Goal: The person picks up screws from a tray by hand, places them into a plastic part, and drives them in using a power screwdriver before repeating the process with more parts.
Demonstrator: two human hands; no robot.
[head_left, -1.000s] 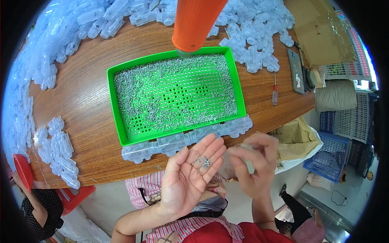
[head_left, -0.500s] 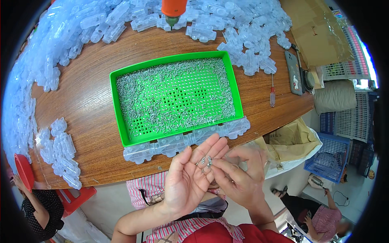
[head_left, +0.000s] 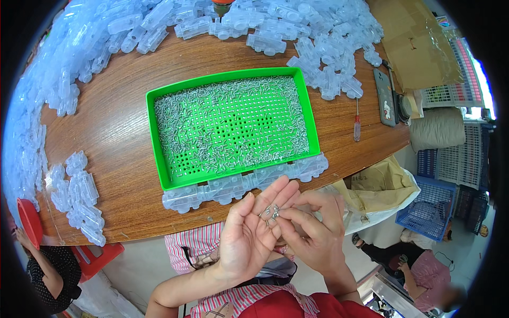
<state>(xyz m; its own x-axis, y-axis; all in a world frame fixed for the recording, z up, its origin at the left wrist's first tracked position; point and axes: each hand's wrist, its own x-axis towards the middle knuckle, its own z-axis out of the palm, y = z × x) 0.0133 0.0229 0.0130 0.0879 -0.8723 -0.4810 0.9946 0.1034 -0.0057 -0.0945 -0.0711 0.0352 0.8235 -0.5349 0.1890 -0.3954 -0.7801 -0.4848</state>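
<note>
My left hand [head_left: 245, 244] is palm up in front of the table edge, fingers stretched and slightly cupped. Several small silver screws [head_left: 269, 213] lie in it. Over that palm, my right hand [head_left: 318, 233] pinches at the screws with thumb and forefinger; the fingertips partly hide what they grip. Just beyond is a green perforated tray [head_left: 154, 127] with many screws scattered and banked along its sides. A row of clear plastic housings [head_left: 228, 189] lies along the tray's near side, close to my left fingertips.
Clear housings [head_left: 132, 26] are heaped along the far and left table, with a smaller cluster [head_left: 82, 196] nearer. An orange power screwdriver [head_left: 221, 9] hangs at the top. A red-handled screwdriver [head_left: 357, 127] and phone [head_left: 385, 98] lie right, above a lined sack [head_left: 379, 185]. People sit both sides.
The view has shifted slightly, and the orange power screwdriver now shows only its tip at the top. My hands stay almost in place. The person at lower right has changed arm position.
</note>
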